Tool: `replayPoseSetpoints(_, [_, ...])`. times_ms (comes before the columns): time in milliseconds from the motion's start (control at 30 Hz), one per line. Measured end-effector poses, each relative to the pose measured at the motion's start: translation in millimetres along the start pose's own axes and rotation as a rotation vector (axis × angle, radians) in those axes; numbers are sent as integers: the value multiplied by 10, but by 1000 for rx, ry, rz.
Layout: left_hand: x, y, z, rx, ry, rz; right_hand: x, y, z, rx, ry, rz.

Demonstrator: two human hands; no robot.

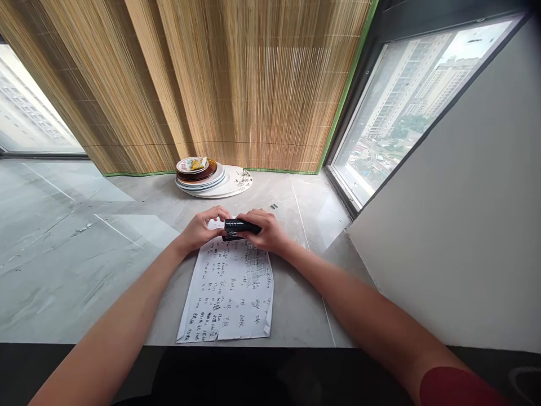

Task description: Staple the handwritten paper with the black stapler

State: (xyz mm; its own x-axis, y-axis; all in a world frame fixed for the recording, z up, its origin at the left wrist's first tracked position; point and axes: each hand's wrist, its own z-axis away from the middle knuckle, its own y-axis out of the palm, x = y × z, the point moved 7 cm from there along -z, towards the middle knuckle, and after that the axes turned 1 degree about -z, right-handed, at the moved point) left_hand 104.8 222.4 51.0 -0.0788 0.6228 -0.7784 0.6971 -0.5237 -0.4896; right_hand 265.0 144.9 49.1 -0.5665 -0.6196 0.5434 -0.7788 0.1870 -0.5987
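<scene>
A glossy black stapler (242, 225), pale marks near its front end, is gripped in the right hand (267, 230) over handwritten paper (232, 293); whether the left hand (202, 230) grasps anything is unclear.

A slatted blind (236, 84) in tan and brown hangs in folds across the back, edged with green trim (351, 73), its hem close to the pale grey ledge (84, 265). The ledge is glossy, marbled and crossed by thin straight seams. At far left, a window (34, 113) shows a pale building, washed out by brightness. At right, a slanting dark frame (359, 84) borders another window, with high towers (452, 84), trees and low roofs under a whitish sky. A plain grey wall (477, 225) fills the right side, in shade. Daylight glows between some slats and leaves pale reflections on the ledge.
</scene>
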Motion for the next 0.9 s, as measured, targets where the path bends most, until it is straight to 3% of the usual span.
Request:
replayPoseSetpoints(67, [64,-98,-4,-61,-24,60,33,40,-6,-15,39,-19])
replayPoseSetpoints(233, [315,-598,74,-468,-74,397,197,254,-6,45,89,-77])
replayPoseSetpoints(367, [431,-650,97,-477,-134,493,274,323,-4,137,102,-54])
replayPoseSetpoints(500, [451,-569,104,-396,-196,451,229,145,79,183,137,-39])
replayPoseSetpoints(633, [455,-582,118,-408,-196,444,95,-160,301,193,208,14])
replayPoseSetpoints(700, [465,-611,123,-433,-188,465,-37,-349,397,117,257,-34])
replayPoseSetpoints(800, [474,-670,137,-490,-169,525,-373,-698,464,-185,358,-58])
replayPoseSetpoints(833, [476,-694,147,-515,-165,549,-486,-759,456,-233,373,0])
replayPoseSetpoints(900, [485,-736,170,-560,-169,607,-679,-729,371,-164,359,157])
